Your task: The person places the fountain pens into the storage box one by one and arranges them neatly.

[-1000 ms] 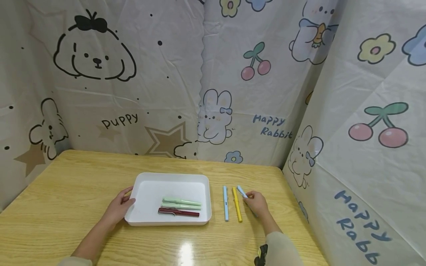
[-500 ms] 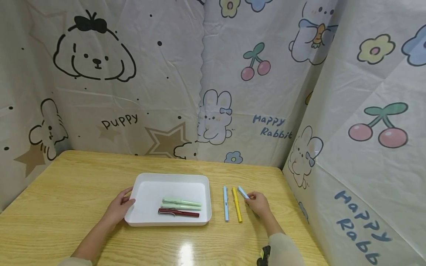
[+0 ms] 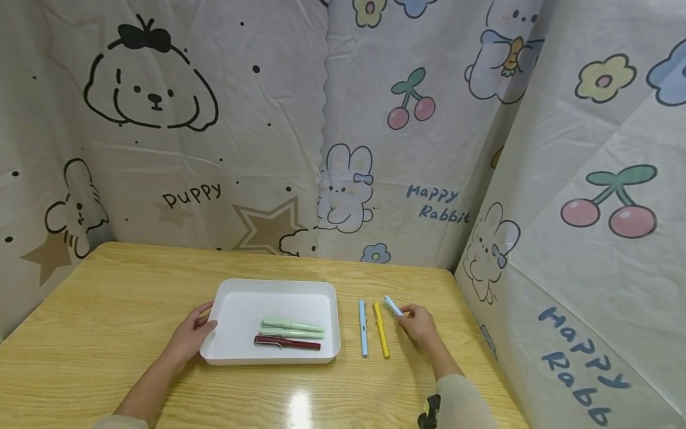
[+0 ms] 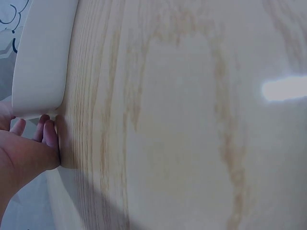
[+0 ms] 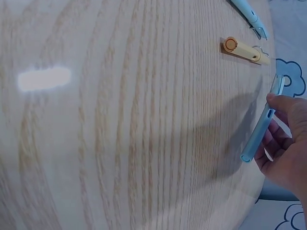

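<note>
My right hand point(image 3: 420, 325) pinches a light blue pen point(image 5: 259, 132) between thumb and fingers at the right of the table. In the head view only the pen's upper end shows past the fingers. To its left lie a yellow pen point(image 3: 382, 330) and another light blue pen point(image 3: 363, 329), roughly side by side. My left hand point(image 3: 189, 336) holds the left end of a white tray point(image 3: 241, 304), thumb at the rim and fingertips point(image 4: 44, 120) by its lower edge. Inside the tray are two light green pens point(image 3: 292, 326) and a dark red pen point(image 3: 287, 343).
The wooden table point(image 3: 225, 396) reaches back to a printed cloth point(image 3: 268, 149) hung behind it. More of that cloth stands along the table's right side. A bright light reflection lies on the table's front part.
My right hand has shifted slightly right with the light blue pen, whose upper end has moved a little away from the yellow one. The left hand and tray stay put.
</note>
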The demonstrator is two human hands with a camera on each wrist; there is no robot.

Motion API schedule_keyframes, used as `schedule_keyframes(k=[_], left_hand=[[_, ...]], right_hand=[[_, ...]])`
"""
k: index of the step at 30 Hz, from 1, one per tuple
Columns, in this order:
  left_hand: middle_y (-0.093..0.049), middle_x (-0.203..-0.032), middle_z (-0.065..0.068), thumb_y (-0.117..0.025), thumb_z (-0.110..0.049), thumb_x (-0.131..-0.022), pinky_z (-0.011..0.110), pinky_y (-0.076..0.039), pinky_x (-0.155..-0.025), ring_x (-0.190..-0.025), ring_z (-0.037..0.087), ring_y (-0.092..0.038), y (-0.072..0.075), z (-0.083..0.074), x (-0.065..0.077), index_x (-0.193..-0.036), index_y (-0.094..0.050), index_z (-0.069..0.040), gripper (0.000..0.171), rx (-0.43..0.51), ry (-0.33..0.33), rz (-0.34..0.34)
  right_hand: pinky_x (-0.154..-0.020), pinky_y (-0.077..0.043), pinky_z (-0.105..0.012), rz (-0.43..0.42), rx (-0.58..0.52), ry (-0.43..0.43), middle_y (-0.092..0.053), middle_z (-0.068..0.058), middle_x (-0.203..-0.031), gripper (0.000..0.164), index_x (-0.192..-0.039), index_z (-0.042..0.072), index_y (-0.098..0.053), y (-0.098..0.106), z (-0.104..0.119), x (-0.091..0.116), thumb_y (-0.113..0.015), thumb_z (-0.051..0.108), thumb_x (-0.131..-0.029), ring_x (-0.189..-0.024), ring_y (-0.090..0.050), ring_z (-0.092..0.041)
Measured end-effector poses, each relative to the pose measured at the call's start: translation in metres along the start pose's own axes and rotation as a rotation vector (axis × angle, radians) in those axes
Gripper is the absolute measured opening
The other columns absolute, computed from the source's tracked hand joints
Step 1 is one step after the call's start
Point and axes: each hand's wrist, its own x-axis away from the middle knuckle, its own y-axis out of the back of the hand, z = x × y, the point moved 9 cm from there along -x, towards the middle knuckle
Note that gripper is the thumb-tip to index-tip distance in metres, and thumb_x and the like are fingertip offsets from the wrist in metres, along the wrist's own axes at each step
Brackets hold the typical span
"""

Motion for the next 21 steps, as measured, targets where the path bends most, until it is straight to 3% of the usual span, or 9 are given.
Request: schedule_keyframes(k=[21], left_hand=[[-0.032,-0.142,0.034,-0.042,-0.025,-0.1,0.04,-0.05,-0.089,-0.123,0.043,-0.042,0.0,0.0,0.0,-0.15,-0.016,-0.006,0.059,0.007,-0.006,0.006]], right_hand=[[-0.057,-0.036,-0.025,0.028,0.062,0.15,-0.052,-0.005,-0.075,0.021,-0.104,0.001,-0.067,-0.002,0.035,-0.002,-0.065,0.013,-0.086,-0.066,-0.044,-0.015]])
